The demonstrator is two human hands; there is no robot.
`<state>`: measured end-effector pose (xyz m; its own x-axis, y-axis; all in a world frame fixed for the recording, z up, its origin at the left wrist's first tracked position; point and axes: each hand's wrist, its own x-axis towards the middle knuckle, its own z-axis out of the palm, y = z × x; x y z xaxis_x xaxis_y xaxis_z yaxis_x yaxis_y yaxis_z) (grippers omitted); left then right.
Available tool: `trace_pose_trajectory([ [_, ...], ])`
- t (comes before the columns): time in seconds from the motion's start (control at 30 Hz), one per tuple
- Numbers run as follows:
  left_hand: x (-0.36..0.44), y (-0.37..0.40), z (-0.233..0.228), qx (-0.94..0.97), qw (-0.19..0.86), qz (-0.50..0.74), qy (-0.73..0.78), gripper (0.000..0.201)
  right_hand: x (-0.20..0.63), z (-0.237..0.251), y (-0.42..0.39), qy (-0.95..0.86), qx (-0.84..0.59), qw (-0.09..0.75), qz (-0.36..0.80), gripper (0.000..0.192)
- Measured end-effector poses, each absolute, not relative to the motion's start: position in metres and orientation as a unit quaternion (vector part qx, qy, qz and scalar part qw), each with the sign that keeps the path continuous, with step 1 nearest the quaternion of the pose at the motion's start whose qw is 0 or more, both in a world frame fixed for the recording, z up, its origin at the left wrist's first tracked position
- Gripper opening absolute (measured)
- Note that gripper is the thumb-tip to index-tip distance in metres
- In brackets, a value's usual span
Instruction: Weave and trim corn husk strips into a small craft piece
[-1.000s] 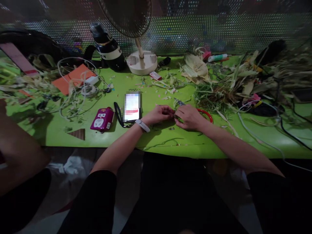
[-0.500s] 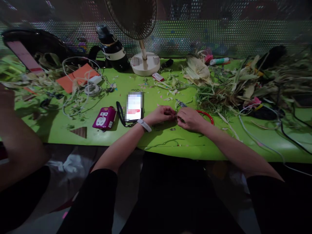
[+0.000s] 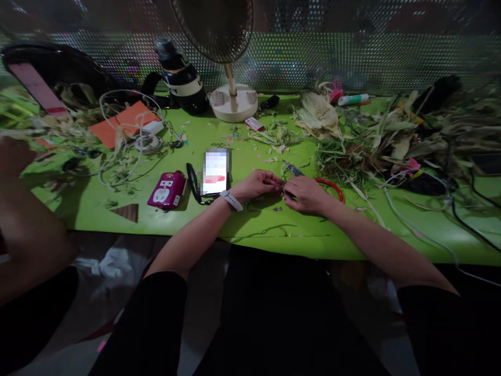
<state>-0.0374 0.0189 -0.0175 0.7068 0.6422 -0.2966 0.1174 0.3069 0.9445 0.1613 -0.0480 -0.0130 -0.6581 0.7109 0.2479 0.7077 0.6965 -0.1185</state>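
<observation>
Hands (image 3: 258, 184) (image 3: 307, 193) meet fingertip to fingertip, wrists resting.

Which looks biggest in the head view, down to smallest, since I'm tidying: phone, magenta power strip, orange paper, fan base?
1. orange paper
2. fan base
3. phone
4. magenta power strip
Paper and fan base lie farther back, and phone and strip look close, so both rankings are unsure.

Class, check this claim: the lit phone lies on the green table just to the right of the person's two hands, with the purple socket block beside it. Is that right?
Not quite. In the head view the phone lies on the green table to the left of the left hand and right hand, not to their right. The purple socket block is indeed beside it.
</observation>
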Motion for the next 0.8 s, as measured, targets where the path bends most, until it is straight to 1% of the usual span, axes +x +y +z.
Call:
trace_pose_trajectory([
  [0.17, -0.036, 0.018, -0.017, 0.583, 0.711, 0.188, 0.346, 0.024, 0.159, -0.014, -0.047, -0.916, -0.381, 0.128, -0.016, 0.015],
  [0.33, -0.033, 0.015, -0.017, 0.602, 0.687, 0.207, 0.352, 0.024, 0.159, -0.014, -0.048, -0.915, -0.381, 0.133, -0.007, 0.014],
  [0.4, -0.033, 0.014, -0.017, 0.607, 0.682, 0.209, 0.351, 0.023, 0.162, -0.012, -0.048, -0.907, -0.390, 0.154, 0.023, 0.012],
  [0.53, -0.033, 0.013, -0.017, 0.627, 0.668, 0.218, 0.336, 0.022, 0.169, -0.010, -0.043, -0.847, -0.448, 0.272, 0.088, 0.010],
  [0.6, -0.033, 0.013, -0.018, 0.631, 0.665, 0.229, 0.327, 0.022, 0.170, -0.010, -0.039, -0.828, -0.453, 0.311, 0.112, 0.011],
  [0.73, -0.035, 0.013, -0.017, 0.637, 0.660, 0.239, 0.319, 0.022, 0.169, -0.011, -0.034, -0.810, -0.448, 0.305, 0.225, 0.025],
  [0.8, -0.036, 0.013, -0.017, 0.652, 0.641, 0.246, 0.322, 0.021, 0.169, -0.010, -0.033, -0.792, -0.457, 0.298, 0.275, 0.028],
])
